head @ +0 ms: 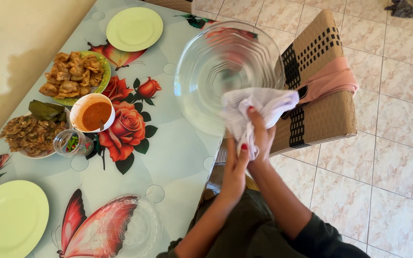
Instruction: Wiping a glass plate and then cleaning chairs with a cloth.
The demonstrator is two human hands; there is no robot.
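I hold a large clear glass bowl [211, 71] tilted up over the table's right edge. My right hand [263, 136] presses a bunched white cloth [259, 102] against the bowl's lower right side. Just below it, my left hand [235, 169] grips the bowl's lower rim, where the tail of the cloth hangs down. Both hands have red-painted nails. The cloth hides where my fingers meet the rim.
The table [178, 153] has a rose-and-butterfly cover. On it are two pale green plates [135, 28] [8, 220], a plate of fried pieces [75, 71], a white sauce bowl [94, 113], a small glass jar [70, 142] and a second glass bowl [137, 227]. A wicker chair [316, 110] stands at right on tiled floor.
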